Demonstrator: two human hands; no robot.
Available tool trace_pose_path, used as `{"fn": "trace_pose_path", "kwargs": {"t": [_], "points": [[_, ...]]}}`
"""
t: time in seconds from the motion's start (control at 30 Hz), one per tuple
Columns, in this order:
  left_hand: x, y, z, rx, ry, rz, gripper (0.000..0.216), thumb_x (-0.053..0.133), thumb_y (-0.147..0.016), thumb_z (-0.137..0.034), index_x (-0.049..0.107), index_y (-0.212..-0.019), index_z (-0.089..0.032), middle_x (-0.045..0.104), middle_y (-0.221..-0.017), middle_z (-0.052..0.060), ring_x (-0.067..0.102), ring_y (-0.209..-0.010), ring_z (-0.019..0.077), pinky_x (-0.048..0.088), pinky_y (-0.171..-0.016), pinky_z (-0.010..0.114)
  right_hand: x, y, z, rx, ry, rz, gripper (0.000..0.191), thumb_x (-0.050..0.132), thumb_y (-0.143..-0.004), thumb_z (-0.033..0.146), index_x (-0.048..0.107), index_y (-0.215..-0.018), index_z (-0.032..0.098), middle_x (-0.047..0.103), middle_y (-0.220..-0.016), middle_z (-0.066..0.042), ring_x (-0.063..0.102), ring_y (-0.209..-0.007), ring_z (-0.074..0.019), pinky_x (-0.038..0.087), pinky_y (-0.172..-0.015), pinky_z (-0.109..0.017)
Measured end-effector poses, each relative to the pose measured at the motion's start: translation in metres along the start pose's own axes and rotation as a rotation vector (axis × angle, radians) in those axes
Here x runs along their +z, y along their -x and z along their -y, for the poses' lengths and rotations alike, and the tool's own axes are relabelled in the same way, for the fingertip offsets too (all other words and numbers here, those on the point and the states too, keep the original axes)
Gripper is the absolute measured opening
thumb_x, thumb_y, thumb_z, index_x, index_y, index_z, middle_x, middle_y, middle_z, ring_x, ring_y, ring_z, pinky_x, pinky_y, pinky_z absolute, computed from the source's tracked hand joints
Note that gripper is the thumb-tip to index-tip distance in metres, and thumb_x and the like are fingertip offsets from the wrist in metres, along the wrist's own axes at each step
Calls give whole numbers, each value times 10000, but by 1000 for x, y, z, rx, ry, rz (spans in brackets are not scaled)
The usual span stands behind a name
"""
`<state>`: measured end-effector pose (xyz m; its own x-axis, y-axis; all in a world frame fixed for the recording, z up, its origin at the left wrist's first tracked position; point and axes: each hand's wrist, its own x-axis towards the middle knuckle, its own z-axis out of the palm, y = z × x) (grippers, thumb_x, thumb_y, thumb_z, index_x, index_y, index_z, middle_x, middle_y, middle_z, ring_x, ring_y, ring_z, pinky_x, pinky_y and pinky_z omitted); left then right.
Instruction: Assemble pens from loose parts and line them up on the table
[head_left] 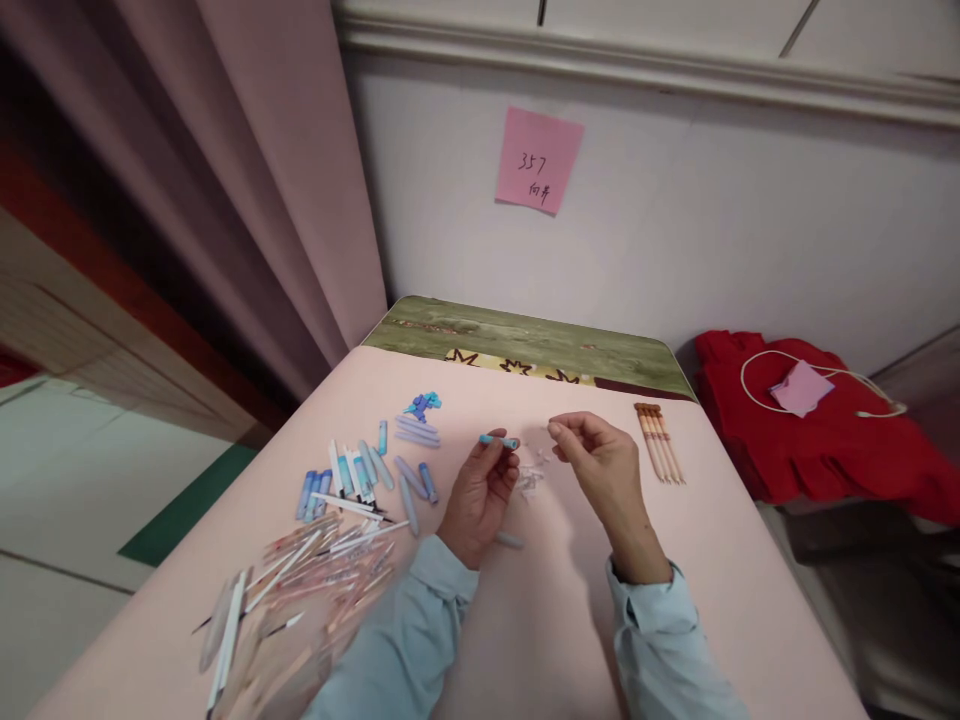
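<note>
Between the thumb and fingers of my left hand point(478, 505) is a short blue pen tube point(499, 441), held level with an open end toward the right. My right hand point(606, 475) is raised to its right, thumb and forefinger pinched together; anything between them is too small to name. Small white pieces point(531, 477) lie in a loose heap on the table between the hands. A pale blue-grey barrel point(510, 540) rests just right of my left wrist. Left of that hand are more blue tubes point(428, 482) and pale tapered barrels point(417, 431).
Small blue parts point(424, 405) are heaped farther back. White refills point(346, 505) and many clear pen pieces point(330, 575) spread over the table's left side. Several assembled brown-topped pens point(660, 445) lie at the right. A red cloth point(795, 460) with a white cable is beyond the right edge.
</note>
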<state>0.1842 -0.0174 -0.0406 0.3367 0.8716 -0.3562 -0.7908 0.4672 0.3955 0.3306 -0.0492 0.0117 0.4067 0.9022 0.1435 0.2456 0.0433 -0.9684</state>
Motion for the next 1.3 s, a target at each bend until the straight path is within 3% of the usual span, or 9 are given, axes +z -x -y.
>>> {"fn": "trace_pose_path", "kwargs": {"t": [0.17, 0.23, 0.4, 0.63, 0.87, 1.17, 1.3], "points": [[4, 3, 9, 120, -126, 47, 247, 819, -719, -183, 685, -924, -143, 734, -868, 46, 680, -703, 102, 558, -650, 186, 3, 0, -6, 23, 45, 222, 285, 772, -744, 408, 740, -923, 189, 709, -731, -28, 618, -630, -160, 487, -587, -256], [5, 4, 12, 139, -129, 69, 249, 835, -701, -201, 695, -899, -147, 727, -847, 28, 683, -732, 101, 557, -686, 191, 9, 1, -8, 11, 63, 251, 267, 765, -751, 376, 749, -953, 202, 711, -723, -19, 625, -638, -161, 486, -596, -252], [7, 5, 11, 184, -203, 77, 257, 849, -676, -197, 705, -885, -153, 714, -772, 3, 659, -658, 85, 543, -667, 192, 10, 2, -8, 10, 75, 188, 221, 729, -787, 402, 762, -879, 204, 700, -673, -19, 609, -599, -157, 473, -570, -252], [1, -2, -6, 238, -167, 9, 301, 805, -747, -281, 704, -991, -136, 753, -918, 71, 702, -740, 133, 578, -708, 249, 3, 1, 1, -29, -22, 68, 266, 732, -776, 416, 705, -909, 188, 641, -697, -6, 551, -586, -133, 432, -527, -235], [2, 0, -3, 61, -229, 84, 280, 695, -853, -341, 714, -983, -94, 757, -889, 129, 718, -727, 165, 583, -702, 267, 13, 3, -4, 0, 32, 74, 244, 697, -790, 409, 711, -894, 189, 603, -627, 15, 510, -539, -127, 403, -504, -237], [6, 4, -4, 143, -361, 60, 296, 829, -685, -190, 713, -939, -92, 767, -845, 124, 713, -643, 158, 574, -651, 250, 8, -3, -11, 60, -62, 84, 294, 685, -812, 472, 669, -880, 186, 628, -658, -2, 585, -575, -154, 465, -553, -265], [6, 3, -3, 152, -315, 52, 306, 814, -716, -210, 703, -983, -107, 768, -904, 119, 727, -715, 166, 584, -714, 266, 8, 1, -2, -24, -126, -13, 281, 674, -823, 447, 657, -941, 193, 618, -702, 4, 570, -590, -143, 478, -575, -265]]}}
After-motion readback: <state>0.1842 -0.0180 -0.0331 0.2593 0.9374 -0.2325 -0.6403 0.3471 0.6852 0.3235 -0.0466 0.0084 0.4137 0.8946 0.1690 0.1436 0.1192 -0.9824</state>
